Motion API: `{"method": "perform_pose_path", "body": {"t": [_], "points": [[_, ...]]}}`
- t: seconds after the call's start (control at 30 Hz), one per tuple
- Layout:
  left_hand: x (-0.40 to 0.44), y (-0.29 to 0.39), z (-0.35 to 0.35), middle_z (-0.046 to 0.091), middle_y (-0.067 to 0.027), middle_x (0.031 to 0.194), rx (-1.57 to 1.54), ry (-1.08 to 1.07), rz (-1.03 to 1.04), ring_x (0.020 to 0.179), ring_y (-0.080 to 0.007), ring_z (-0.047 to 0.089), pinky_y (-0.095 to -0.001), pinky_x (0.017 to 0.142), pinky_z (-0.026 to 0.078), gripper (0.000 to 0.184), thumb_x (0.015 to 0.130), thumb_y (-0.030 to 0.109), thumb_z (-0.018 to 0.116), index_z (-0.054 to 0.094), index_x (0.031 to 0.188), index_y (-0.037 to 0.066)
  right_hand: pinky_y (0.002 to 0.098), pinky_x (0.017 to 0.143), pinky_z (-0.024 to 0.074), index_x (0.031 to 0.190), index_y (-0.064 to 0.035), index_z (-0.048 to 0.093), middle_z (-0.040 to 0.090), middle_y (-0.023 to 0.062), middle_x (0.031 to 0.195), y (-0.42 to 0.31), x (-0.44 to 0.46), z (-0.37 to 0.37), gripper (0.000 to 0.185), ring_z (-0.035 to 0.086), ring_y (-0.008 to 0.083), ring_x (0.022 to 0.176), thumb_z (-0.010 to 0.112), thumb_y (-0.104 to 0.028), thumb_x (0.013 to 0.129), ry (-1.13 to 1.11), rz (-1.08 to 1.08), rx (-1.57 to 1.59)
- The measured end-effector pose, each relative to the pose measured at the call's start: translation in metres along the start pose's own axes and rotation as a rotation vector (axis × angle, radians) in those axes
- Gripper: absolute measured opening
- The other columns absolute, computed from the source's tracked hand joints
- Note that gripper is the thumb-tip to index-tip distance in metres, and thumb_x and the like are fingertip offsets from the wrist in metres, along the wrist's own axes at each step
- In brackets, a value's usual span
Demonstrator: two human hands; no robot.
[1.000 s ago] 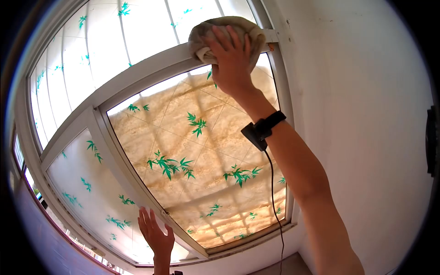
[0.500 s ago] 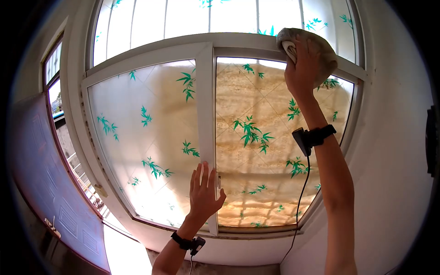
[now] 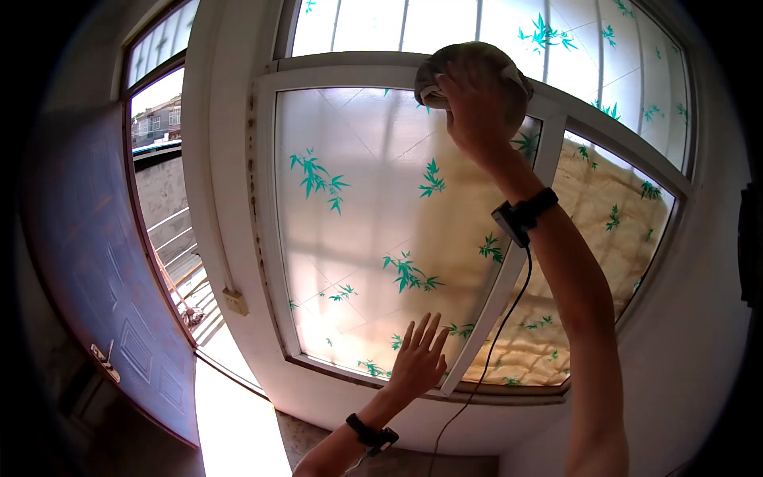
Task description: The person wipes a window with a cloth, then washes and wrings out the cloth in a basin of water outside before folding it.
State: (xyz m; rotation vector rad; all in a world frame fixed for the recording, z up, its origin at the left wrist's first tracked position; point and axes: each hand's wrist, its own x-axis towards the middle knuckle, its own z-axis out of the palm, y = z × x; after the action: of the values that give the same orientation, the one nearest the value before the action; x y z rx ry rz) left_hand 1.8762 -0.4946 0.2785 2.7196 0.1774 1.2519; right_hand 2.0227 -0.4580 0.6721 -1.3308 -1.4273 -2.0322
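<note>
Has the bunched cloth point(image 3: 516, 98) under the flat, spread-fingered right hand point(image 3: 478, 115), lengthwise against the upper window rail point(image 3: 358, 75), well above the left hand point(image 3: 419, 362) (open, empty, near the lower part of the glass point(image 3: 342, 254)).

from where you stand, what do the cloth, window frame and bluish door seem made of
Cloth: soft, matt fabric by its folds, fibre unclear. Window frame: likely white plastic or coated metal, judging by its smooth, pale bars. Door: perhaps painted metal, given its faint sheen and embossed panels.
</note>
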Motion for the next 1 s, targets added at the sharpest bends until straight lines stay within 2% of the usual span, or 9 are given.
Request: {"method": "perform_pose_path", "body": {"t": [0.2, 0.3, 0.4, 0.53, 0.63, 0.7, 0.8, 0.9, 1.0], "points": [[-0.088, -0.057, -0.032, 0.040, -0.0233, 0.149, -0.018, -0.059, -0.140, 0.143, -0.0381, 0.032, -0.0544, 0.117, 0.026, 0.050, 0.087, 0.016, 0.059, 0.051, 0.134, 0.002, 0.0448, 0.093, 0.0508, 0.127, -0.0110, 0.057, 0.065, 0.0107, 0.125, -0.090, 0.074, 0.062, 0.043, 0.061, 0.0336, 0.117, 0.065, -0.009, 0.085, -0.146, 0.062, 0.215], [-0.123, -0.074, -0.049, 0.044, -0.0237, 0.145, 0.012, -0.063, -0.189, 0.140, -0.0397, 0.035, -0.0549, 0.115, 0.028, 0.050, 0.085, 0.014, 0.060, 0.052, 0.133, 0.002, 0.0466, 0.087, 0.0538, 0.126, -0.0122, 0.057, 0.067, 0.0101, 0.119, -0.142, 0.109, 0.074, 0.040, 0.060, 0.0335, 0.121, 0.063, -0.009, 0.086, -0.257, 0.065, 0.244], [-0.161, -0.088, -0.063, 0.049, -0.0215, 0.139, 0.051, -0.037, -0.304, 0.137, -0.0390, 0.039, -0.0527, 0.115, 0.029, 0.048, 0.085, 0.015, 0.059, 0.054, 0.130, 0.002, 0.0493, 0.091, 0.0509, 0.120, -0.0115, 0.061, 0.067, 0.0118, 0.116, -0.183, 0.139, 0.107, 0.036, 0.059, 0.0341, 0.118, 0.064, -0.009, 0.084, 0.056, -0.072, 0.280], [-0.209, -0.096, -0.076, 0.052, -0.0199, 0.135, 0.097, -0.026, -0.431, 0.133, -0.0388, 0.043, -0.0515, 0.112, 0.034, 0.042, 0.083, 0.013, 0.061, 0.057, 0.124, 0.003, 0.0446, 0.098, 0.0440, 0.112, -0.0072, 0.065, 0.066, 0.0103, 0.107, -0.227, 0.170, 0.120, 0.035, 0.055, 0.0317, 0.116, 0.064, -0.006, 0.077, 0.110, -0.073, 0.399], [-0.232, -0.096, -0.077, 0.055, -0.0203, 0.128, 0.121, -0.025, -0.494, 0.128, -0.0384, 0.047, -0.0520, 0.110, 0.035, 0.042, 0.081, 0.013, 0.060, 0.058, 0.122, 0.002, 0.0451, 0.099, 0.0434, 0.113, -0.0073, 0.065, 0.065, 0.0105, 0.108, -0.229, 0.170, 0.110, 0.035, 0.054, 0.0317, 0.117, 0.063, -0.005, 0.077, -0.017, -0.032, 0.288], [-0.236, -0.093, -0.070, 0.056, -0.0195, 0.126, 0.126, -0.011, -0.467, 0.126, -0.0382, 0.048, -0.0514, 0.109, 0.036, 0.039, 0.080, 0.011, 0.062, 0.060, 0.118, 0.003, 0.0432, 0.096, 0.0464, 0.114, -0.0078, 0.065, 0.066, 0.0102, 0.107, -0.217, 0.166, 0.104, 0.036, 0.057, 0.0309, 0.115, 0.062, -0.005, 0.078, 0.006, -0.076, 0.264], [-0.232, -0.091, -0.053, 0.058, -0.0187, 0.124, 0.086, -0.033, -0.420, 0.124, -0.0384, 0.050, -0.0509, 0.108, 0.037, 0.037, 0.080, 0.011, 0.063, 0.061, 0.116, 0.004, 0.0423, 0.083, 0.0533, 0.117, -0.0071, 0.064, 0.067, 0.0089, 0.111, -0.188, 0.150, 0.084, 0.036, 0.065, 0.0295, 0.103, 0.058, -0.001, 0.081, -0.196, -0.093, 0.260], [-0.210, -0.080, -0.038, 0.059, -0.0184, 0.122, 0.003, -0.006, -0.390, 0.124, -0.0384, 0.050, -0.0494, 0.108, 0.038, 0.034, 0.080, 0.010, 0.063, 0.062, 0.114, 0.004, 0.0451, 0.082, 0.0534, 0.120, -0.0063, 0.062, 0.066, 0.0105, 0.114, -0.144, 0.114, 0.047, 0.037, 0.065, 0.0304, 0.101, 0.057, -0.002, 0.083, -0.208, -0.015, 0.359], [-0.185, -0.062, -0.029, 0.059, -0.0186, 0.124, -0.071, -0.018, -0.379, 0.125, -0.0383, 0.050, -0.0483, 0.108, 0.039, 0.034, 0.081, 0.009, 0.062, 0.063, 0.114, 0.003, 0.0467, 0.075, 0.0538, 0.115, -0.0046, 0.060, 0.068, 0.0134, 0.102, -0.079, 0.077, 0.023, 0.032, 0.068, 0.0337, 0.092, 0.059, -0.001, 0.083, -0.200, 0.035, 0.344]]}}
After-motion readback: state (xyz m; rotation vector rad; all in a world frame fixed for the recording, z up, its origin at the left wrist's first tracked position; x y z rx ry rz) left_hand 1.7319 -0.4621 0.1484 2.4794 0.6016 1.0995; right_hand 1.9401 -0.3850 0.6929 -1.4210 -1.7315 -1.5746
